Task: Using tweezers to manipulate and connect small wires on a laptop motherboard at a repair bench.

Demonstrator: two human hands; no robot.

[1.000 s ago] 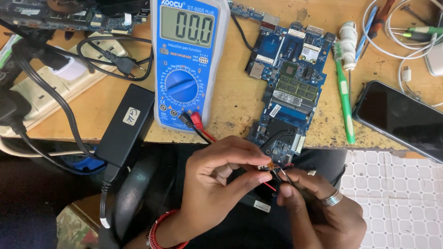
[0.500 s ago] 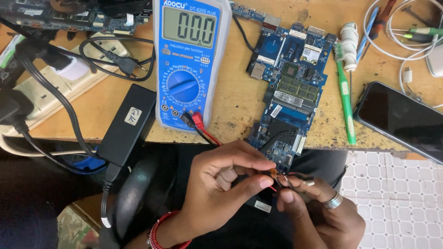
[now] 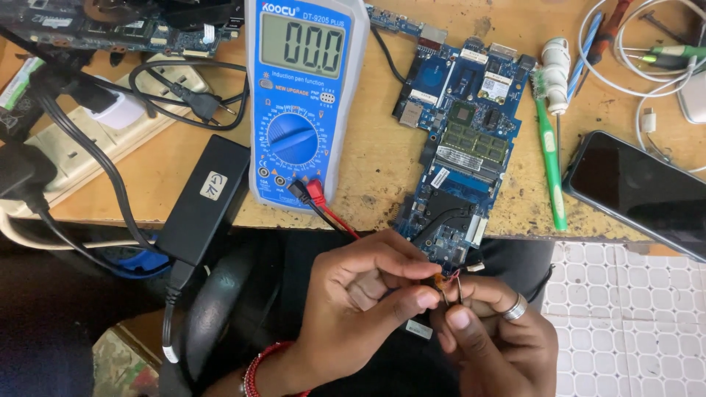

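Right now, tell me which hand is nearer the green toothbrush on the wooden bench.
Right. The right hand sits below the green toothbrush, slightly left of it; the left hand is farther left.

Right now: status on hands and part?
Left hand and right hand both pinch small orange part. Blue circuit board just above. Nothing blocking.

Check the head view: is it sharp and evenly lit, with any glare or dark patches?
Head view: the meter and circuit board are sharp under even light; the phone screen shows a faint sheen; below the table edge it turns dark, though both hands, left and right, stay readable.
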